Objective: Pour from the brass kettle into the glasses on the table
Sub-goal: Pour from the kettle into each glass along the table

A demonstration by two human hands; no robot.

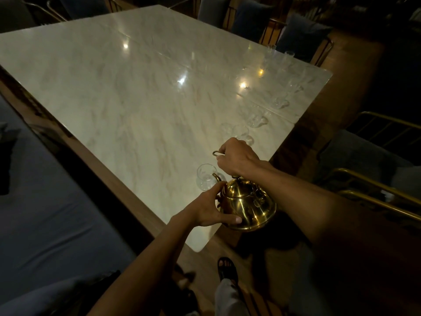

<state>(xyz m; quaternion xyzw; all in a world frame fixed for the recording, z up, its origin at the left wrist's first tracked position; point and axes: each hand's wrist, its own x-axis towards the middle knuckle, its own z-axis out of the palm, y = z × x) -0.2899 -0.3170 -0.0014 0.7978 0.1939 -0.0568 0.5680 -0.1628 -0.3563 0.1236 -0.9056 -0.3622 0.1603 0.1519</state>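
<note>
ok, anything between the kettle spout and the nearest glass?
Nothing. In the head view the kettle spout tip sits right at the nearest glass, overlapping its rim. Right hand holds the handle, left hand steadies the body.

polished brass kettle [247, 205], glossy marble table [136, 87], clear glasses [206, 176]

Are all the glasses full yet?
No glass looks filled. Right hand holds the kettle handle, left hand steadies its body, and the spout sits at the nearest glass. The row of glasses along the table edge is left.
</note>
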